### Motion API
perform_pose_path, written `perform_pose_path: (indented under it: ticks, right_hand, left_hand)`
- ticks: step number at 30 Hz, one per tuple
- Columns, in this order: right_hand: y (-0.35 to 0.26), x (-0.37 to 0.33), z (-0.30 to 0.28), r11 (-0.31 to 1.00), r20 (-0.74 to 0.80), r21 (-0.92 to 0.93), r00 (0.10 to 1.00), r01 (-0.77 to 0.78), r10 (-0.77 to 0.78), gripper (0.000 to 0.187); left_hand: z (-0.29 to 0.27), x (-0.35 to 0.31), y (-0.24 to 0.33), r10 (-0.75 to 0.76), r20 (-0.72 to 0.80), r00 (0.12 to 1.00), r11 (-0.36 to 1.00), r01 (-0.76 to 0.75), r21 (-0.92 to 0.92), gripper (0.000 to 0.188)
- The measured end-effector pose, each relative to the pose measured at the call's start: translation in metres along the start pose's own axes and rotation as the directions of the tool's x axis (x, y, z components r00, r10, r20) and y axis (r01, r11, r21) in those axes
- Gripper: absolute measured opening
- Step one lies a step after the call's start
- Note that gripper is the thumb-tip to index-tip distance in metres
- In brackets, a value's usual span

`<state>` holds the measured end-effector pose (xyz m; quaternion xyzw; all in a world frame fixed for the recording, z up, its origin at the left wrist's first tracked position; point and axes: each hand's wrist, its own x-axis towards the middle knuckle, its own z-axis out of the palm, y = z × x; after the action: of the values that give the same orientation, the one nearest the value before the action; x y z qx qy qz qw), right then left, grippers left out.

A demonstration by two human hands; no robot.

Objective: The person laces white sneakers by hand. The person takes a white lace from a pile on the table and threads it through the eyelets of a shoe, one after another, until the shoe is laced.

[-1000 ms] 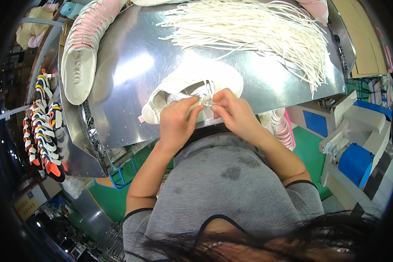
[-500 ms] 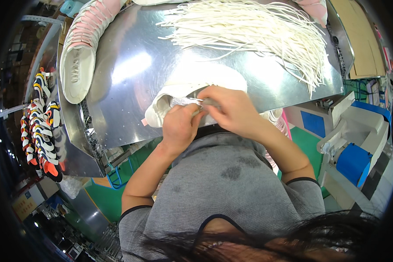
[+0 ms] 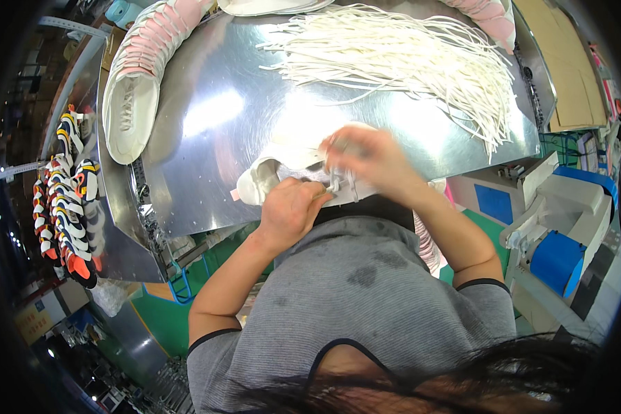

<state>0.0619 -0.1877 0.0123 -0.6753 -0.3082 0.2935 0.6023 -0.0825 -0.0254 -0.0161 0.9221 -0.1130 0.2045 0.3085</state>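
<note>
A white shoe (image 3: pixel 257 181) lies on its side at the table's near edge, its grey-white lining showing and its toe end partly under my right hand. My left hand (image 3: pixel 291 212) is closed in a pinch at the shoe's opening, by a white lace (image 3: pixel 335 181). Just above the lacing, my right hand (image 3: pixel 376 162) is smeared by motion, its fingers curled round a small greyish metal tool (image 3: pixel 352 147) whose kind I cannot make out. My fingers hide part of the lacing.
Loose white laces (image 3: pixel 393 58) lie heaped across the far side of the metal table (image 3: pixel 193 169). A row of nested pink and white shoes (image 3: pixel 132 110) runs along the left. Colourful shoes (image 3: pixel 65 207) hang further left. A grey and blue machine (image 3: pixel 559 228) stands at right.
My right hand has lifted slightly up and right from the shoe's opening, leaving the lacing more exposed. My left hand has shifted slightly lower and stays closed. The view has moved slightly.
</note>
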Motion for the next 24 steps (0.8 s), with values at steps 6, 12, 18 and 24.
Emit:
perform_pose_path:
  ticks: [6, 12, 18, 24]
  right_hand:
    - [0.006, 0.018, -0.002, 0.986, -0.113, 0.165, 0.994, 0.013, 0.006, 0.023]
    - [0.028, 0.005, 0.036, 0.973, -0.039, 0.167, 0.985, -0.161, 0.170, 0.016]
    - [0.027, 0.006, 0.034, 0.998, -0.054, -0.031, 0.997, -0.047, 0.045, 0.018]
    - [-0.003, -0.023, 0.029, 0.968, -0.136, -0.238, 0.990, -0.076, 0.044, 0.022]
  left_hand:
    - [-0.009, -0.006, 0.002, -0.042, 0.149, 0.988, 0.999, 0.042, 0.006, 0.045]
    - [-0.018, 0.004, -0.003, -0.638, 0.206, 0.742, 0.660, 0.664, -0.351, 0.079]
    - [-0.008, 0.010, 0.002, -0.677, 0.029, 0.735, 0.705, 0.660, -0.259, 0.050]
    - [-0.003, 0.007, 0.000, -0.691, -0.011, 0.723, 0.688, 0.652, -0.318, 0.046]
